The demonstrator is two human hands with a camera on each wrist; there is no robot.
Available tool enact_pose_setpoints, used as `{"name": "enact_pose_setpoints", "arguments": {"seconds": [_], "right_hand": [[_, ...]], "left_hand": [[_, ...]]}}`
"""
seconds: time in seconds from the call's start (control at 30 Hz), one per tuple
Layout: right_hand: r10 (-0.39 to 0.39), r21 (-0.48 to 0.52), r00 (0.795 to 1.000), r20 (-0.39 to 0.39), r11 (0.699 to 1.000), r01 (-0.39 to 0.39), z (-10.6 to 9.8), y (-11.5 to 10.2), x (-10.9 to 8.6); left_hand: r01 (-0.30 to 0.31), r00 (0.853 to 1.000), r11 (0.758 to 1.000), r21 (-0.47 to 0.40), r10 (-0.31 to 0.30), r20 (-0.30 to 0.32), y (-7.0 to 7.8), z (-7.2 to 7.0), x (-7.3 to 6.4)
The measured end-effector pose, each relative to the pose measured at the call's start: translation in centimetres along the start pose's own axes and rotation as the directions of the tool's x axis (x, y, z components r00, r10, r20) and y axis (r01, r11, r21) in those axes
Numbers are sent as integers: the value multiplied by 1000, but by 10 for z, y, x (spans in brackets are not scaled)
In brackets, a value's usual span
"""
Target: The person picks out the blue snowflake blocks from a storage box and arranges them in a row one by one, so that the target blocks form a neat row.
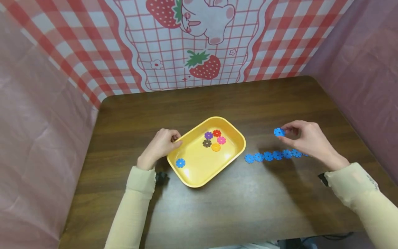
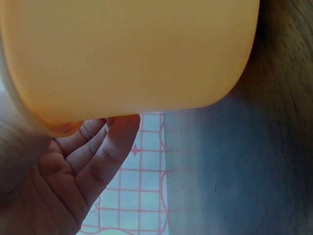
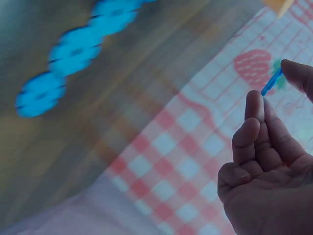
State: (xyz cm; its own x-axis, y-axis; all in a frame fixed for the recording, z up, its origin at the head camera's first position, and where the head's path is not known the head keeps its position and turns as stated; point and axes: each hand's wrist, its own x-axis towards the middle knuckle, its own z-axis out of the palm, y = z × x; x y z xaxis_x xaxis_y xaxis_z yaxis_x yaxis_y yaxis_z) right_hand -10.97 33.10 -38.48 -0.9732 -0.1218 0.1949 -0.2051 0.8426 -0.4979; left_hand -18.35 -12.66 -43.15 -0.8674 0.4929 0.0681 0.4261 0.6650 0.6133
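Note:
Between thumb and fingertips my right hand [image 1: 306, 136] pinches a blue notched disc [image 1: 279, 132], held above the table; the right wrist view shows this disc [image 3: 272, 82] edge-on. Below that hand runs a row of linked blue discs [image 1: 268, 156], its right end partly hidden by the hand. My left hand [image 1: 161, 145] grips the left rim of a yellow tray [image 1: 199, 174], thumb over the edge and fingers outside. Inside the tray lie a lone blue disc [image 1: 180, 163] near the left end and a cluster of purple, red, pink, orange and brown discs [image 1: 207, 143].
The brown wooden table [image 1: 217, 214] carries the tray and the row. A red-and-white checked cloth [image 1: 174, 72] with strawberries hangs behind its back edge. Pink curtains [image 1: 37, 138] border both sides. Dark cables [image 1: 337, 237] show beyond the front edge.

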Motion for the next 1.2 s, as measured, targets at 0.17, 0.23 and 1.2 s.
{"name": "enact_pose_setpoints", "arguments": {"seconds": [0.17, 0.23, 1.2], "right_hand": [[121, 27, 992, -22, 992, -121, -9, 33, -16], [144, 30, 989, -31, 989, -143, -11, 47, -22], [159, -87, 987, 35, 984, -155, -13, 151, -69]], "left_hand": [[8, 1000, 1000, -1, -8, 7, 2, -1, -1], [12, 1000, 1000, -2, -12, 10, 2, -1, 0], [14, 1000, 1000, -14, -14, 11, 2, 1, -1]]}}
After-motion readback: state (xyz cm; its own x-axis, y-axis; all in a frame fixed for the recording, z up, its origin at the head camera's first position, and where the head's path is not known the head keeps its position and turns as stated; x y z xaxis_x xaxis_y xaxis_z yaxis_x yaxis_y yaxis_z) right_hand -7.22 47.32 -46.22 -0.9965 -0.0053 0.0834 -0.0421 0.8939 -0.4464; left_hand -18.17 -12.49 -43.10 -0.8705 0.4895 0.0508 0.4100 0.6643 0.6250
